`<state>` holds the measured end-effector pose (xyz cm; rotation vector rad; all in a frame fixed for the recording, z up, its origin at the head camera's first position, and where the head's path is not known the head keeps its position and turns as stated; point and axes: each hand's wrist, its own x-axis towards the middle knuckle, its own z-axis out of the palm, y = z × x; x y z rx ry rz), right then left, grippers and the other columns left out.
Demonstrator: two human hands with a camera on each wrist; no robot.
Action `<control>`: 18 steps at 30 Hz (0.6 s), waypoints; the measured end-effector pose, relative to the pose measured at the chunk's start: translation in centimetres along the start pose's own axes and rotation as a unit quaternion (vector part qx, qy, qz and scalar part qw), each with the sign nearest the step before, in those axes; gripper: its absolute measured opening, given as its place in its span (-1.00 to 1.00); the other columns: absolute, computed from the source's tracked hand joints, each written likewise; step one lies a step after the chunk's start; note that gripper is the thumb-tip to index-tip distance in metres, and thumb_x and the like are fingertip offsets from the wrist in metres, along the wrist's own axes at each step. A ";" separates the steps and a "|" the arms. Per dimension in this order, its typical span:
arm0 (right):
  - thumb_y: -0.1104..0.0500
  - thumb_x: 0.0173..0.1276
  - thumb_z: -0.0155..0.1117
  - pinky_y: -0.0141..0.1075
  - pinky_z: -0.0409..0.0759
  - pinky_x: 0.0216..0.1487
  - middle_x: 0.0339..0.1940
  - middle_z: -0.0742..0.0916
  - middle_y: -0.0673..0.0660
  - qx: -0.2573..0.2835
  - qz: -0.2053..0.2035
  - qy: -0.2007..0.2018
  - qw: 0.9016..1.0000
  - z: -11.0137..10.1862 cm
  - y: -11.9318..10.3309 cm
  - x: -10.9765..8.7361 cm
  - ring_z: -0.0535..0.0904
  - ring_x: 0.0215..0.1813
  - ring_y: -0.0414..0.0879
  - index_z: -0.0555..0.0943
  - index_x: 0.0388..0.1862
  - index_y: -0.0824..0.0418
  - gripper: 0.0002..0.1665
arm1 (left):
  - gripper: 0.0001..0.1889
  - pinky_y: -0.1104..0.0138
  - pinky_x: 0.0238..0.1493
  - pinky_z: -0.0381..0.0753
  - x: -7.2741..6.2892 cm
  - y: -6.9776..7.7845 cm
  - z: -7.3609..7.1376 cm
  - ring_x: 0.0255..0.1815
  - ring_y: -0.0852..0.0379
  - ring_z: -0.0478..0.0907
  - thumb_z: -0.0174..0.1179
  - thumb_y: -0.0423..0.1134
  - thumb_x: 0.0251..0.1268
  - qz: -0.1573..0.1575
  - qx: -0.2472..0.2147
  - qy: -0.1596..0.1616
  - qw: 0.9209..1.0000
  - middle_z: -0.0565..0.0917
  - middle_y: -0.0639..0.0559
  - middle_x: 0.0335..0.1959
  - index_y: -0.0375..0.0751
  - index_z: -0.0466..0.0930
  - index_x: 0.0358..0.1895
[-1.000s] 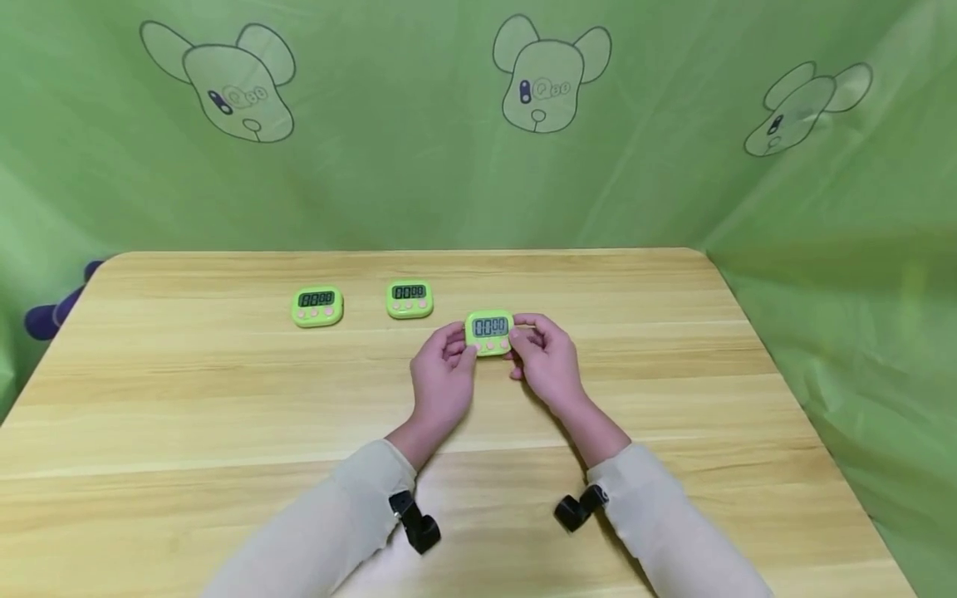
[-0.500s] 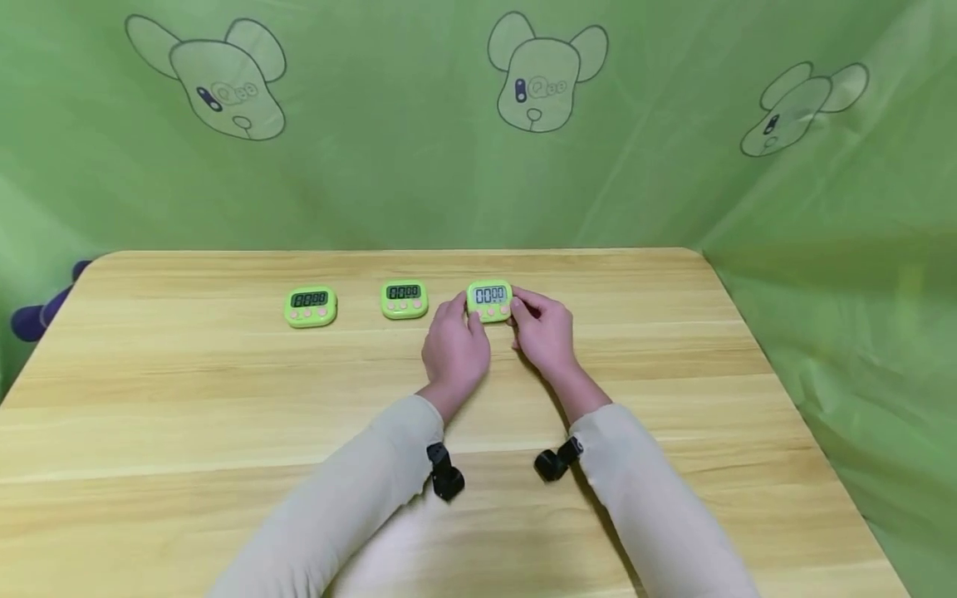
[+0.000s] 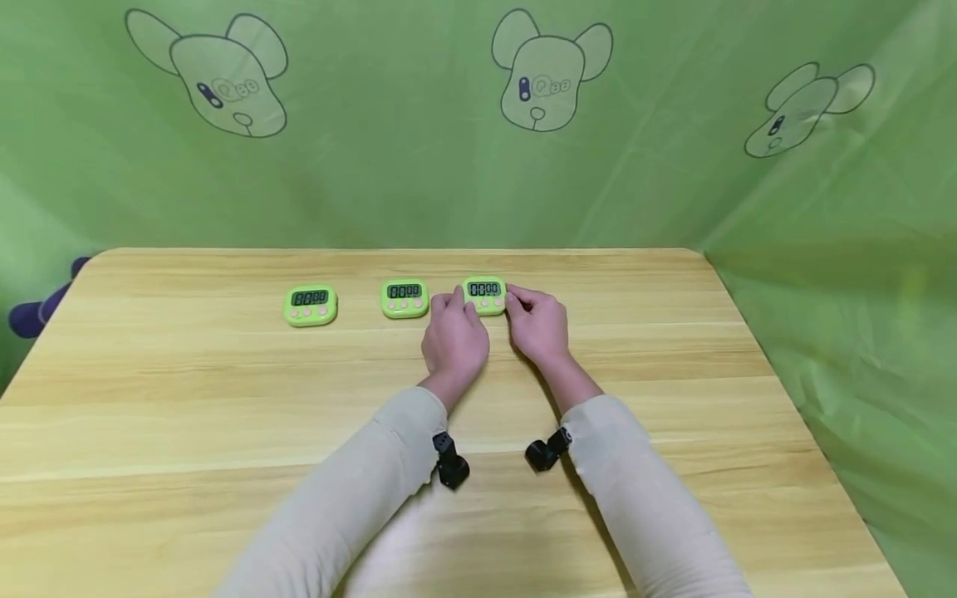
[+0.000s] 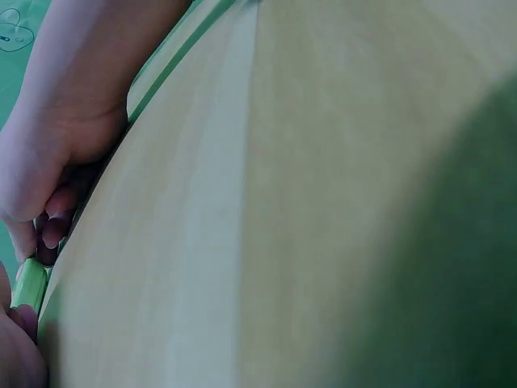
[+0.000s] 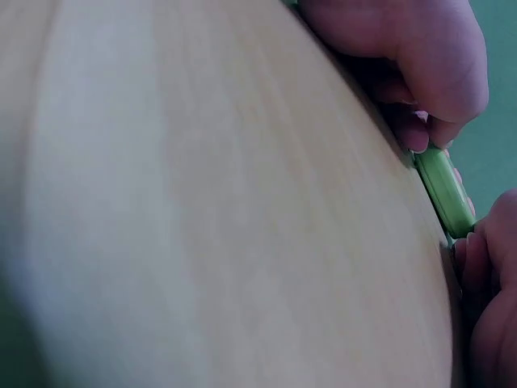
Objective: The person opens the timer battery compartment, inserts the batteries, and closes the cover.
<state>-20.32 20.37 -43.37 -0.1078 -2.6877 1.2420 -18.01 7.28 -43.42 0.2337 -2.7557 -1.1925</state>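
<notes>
A green digital timer (image 3: pixel 484 291) with a display reading 00 00 and pink buttons lies on the table, the rightmost of three in the head view. Its left side is held by my left hand (image 3: pixel 456 336), thumb at the lower left corner. My right hand (image 3: pixel 540 326) pinches the right edge between thumb and forefinger. In the left wrist view the timer's green edge (image 4: pixel 31 284) shows between both hands. The right wrist view also catches the timer's side (image 5: pixel 444 192) low against the tabletop, fingers at either end. Some fingertips are hidden.
To the left, a middle timer (image 3: pixel 404 299) and a left timer (image 3: pixel 310 306) lie in a rough row along the back of the wooden table (image 3: pixel 224 415). Behind the table hangs a green curtain (image 3: pixel 404 166). A purple object (image 3: pixel 30 318) stands beyond the left edge.
Both hands have moved the timer away toward the table's back, into line with the other two. It now lies flatter, and the left hand's fingers have shifted along its left side.
</notes>
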 end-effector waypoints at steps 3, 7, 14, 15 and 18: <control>0.09 0.53 0.18 -0.11 0.50 0.26 0.08 0.73 0.11 -0.004 0.001 0.002 1.000 -0.1 0.0 0.0 0.57 0.24 0.02 0.70 0.16 0.15 -0.66 | -0.53 0.10 -0.17 0.65 -0.1 0.0 0.1 -0.10 -0.08 0.64 -0.10 -0.09 0.62 0.001 -0.003 0.002 1.000 0.45 -0.06 0.25 -0.16 0.38 0.45; 0.07 0.54 0.16 -0.12 0.50 0.26 0.08 0.73 0.13 0.007 0.001 0.017 1.000 0.0 0.1 -0.4 0.58 0.21 0.03 0.68 0.17 0.19 -0.63 | -0.52 0.09 -0.09 0.63 -0.5 -0.4 0.0 -0.06 -0.09 0.62 -0.08 -0.11 0.60 0.009 -0.041 0.009 0.999 0.45 -0.10 0.22 -0.22 0.39 0.44; 0.16 0.50 0.19 -0.18 0.59 -0.17 -0.21 0.73 0.14 0.037 -0.024 0.058 0.997 0.2 0.8 -2.3 0.59 -0.23 -0.03 0.69 0.10 0.28 -0.68 | -0.59 0.18 -0.12 0.60 -2.1 -1.7 -0.2 -0.21 0.04 0.53 0.05 -0.29 0.50 0.060 -0.155 0.012 0.986 0.49 -0.13 0.04 -0.37 0.48 0.31; 0.17 0.50 0.20 -0.19 0.59 -0.21 -0.23 0.73 0.13 0.045 -0.027 0.063 0.997 0.2 0.8 -2.6 0.58 -0.25 -0.04 0.69 0.09 0.29 -0.69 | -0.60 0.21 -0.17 0.59 -2.4 -2.0 -0.3 -0.27 0.07 0.51 0.06 -0.33 0.48 0.068 -0.172 0.009 0.983 0.49 -0.14 0.03 -0.39 0.48 0.30; 0.21 0.48 0.22 -0.24 0.57 -0.27 -0.30 0.72 0.13 0.065 -0.030 0.075 0.995 0.3 0.7 -3.8 0.56 -0.31 -0.06 0.70 0.04 0.32 -0.72 | -0.60 0.29 -0.31 0.55 -3.3 -2.8 -0.7 -0.37 0.14 0.43 0.09 -0.41 0.42 0.087 -0.210 0.003 0.974 0.49 -0.15 -0.01 -0.43 0.48 0.28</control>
